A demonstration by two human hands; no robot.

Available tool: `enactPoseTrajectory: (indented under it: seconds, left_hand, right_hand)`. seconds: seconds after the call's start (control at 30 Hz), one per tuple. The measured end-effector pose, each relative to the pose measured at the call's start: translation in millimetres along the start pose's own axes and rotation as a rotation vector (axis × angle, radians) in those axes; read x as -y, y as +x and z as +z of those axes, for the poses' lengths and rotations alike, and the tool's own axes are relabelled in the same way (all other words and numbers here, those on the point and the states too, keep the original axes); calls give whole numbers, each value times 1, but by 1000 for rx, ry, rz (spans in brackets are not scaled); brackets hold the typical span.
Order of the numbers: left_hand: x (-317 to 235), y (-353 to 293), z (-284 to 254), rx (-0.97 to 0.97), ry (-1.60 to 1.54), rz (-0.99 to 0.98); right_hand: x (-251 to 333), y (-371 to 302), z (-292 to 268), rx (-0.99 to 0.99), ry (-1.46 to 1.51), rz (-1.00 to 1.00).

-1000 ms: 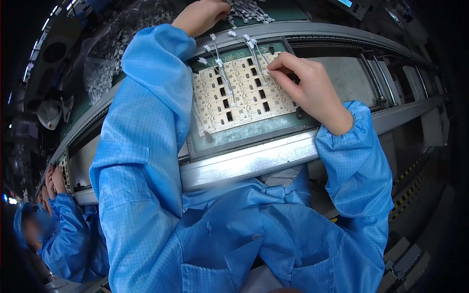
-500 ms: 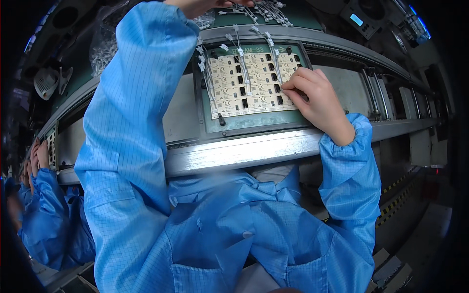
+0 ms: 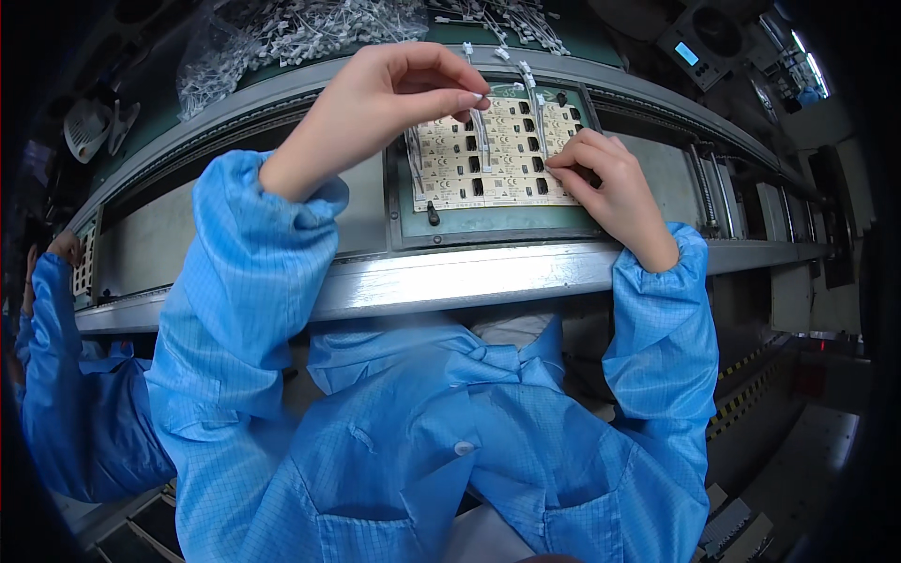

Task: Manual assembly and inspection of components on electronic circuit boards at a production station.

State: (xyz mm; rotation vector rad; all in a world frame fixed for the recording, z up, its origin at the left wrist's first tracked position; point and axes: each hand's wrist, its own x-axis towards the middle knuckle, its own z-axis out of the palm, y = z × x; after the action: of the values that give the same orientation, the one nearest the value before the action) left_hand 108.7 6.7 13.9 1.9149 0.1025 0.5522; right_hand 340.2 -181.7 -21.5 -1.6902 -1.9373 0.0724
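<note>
A panel of cream circuit boards (image 3: 521,194) with black components lies in a green carrier frame (image 3: 507,230) in front of me. My left hand (image 3: 399,89) is over the panel's far left part, thumb and index finger pinched on a short cable with a small white plug (image 3: 480,97). My right hand (image 3: 610,183) rests at the panel's right part. Its thumb and fingers close at the lower end of a white connector cable (image 3: 540,117) that runs across the boards; the fingertips hide that end. Another cable (image 3: 484,150) lies along the middle, and more lie at the left side.
A metal rail (image 3: 450,281) runs along the near side of the conveyor. Behind it, a heap of white-plugged cables (image 3: 328,33) lies partly in a clear bag. A device with a lit display (image 3: 687,53) stands far right. A co-worker's blue sleeve (image 3: 70,375) is at far left.
My left hand has come back from the far cable pile to above the boards, now with a cable in its fingers. My right hand stays at nearly the same spot on the panel.
</note>
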Motion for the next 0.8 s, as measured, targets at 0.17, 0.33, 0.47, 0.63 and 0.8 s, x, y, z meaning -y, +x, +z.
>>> enactPoseTrajectory:
  seconds: [0.17,0.33,0.47,0.63,0.8]
  left_hand:
    - [-8,-13,11,-38,28,71]
    - [3,-19,12,-97,33,61]
    - [-1,-21,18,-270,242,108]
    - [-2,-29,27,-386,1140,465]
    - [-10,-23,59,-415,1174,473]
  right_hand:
    - [1,-2,-1,8,-36,-7]
    - [4,0,-1,30,-94,10]
    - [12,-6,-5,36,-192,-92]
    - [20,0,-19,126,-240,-82]
    - [-40,86,-6,-131,-26,59]
